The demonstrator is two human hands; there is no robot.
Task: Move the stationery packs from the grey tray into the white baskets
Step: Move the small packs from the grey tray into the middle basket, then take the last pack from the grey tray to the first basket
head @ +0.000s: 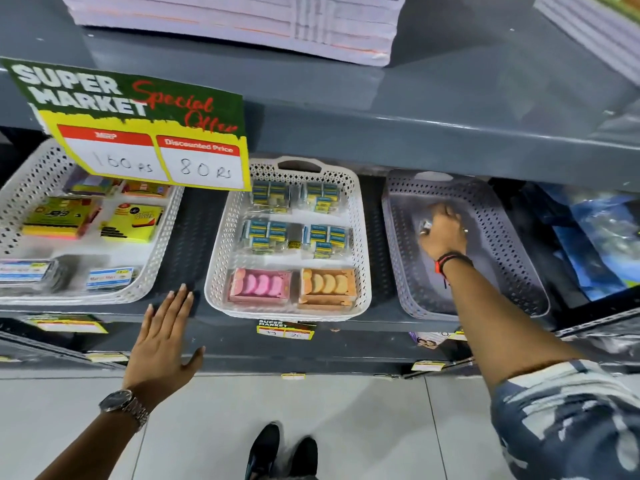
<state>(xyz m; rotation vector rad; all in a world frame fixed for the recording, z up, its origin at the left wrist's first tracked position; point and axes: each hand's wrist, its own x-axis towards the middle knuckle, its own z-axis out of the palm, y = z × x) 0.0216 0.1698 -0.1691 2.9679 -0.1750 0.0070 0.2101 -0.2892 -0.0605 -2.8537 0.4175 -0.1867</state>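
The fingers of the right hand (444,231) are curled down inside the grey tray (512,258), and a small shiny pack (426,226) is seen under the fingertips; it seems to be gripped, although the blur does not allow this to be said surely. The rest of the grey tray looks empty. From these fingers the middle white basket (360,237) lies to the left, just beside the tray, and its long axis runs from the shelf edge toward the back. This basket is already filled with blue eraser packs (268,233) and two boxes at the front, a pink one (259,285) and an orange one (327,285). The left hand (162,336) is held flat with the fingers spread wide, holding nothing, its tips at the edge of the dark shelf (199,237) between the middle basket and the left white basket (27,188). The right hand is clearly the nearer one to the pack. A yellow price sign (145,133) hangs over the left basket, and a pale tiled floor (381,427) is seen below.
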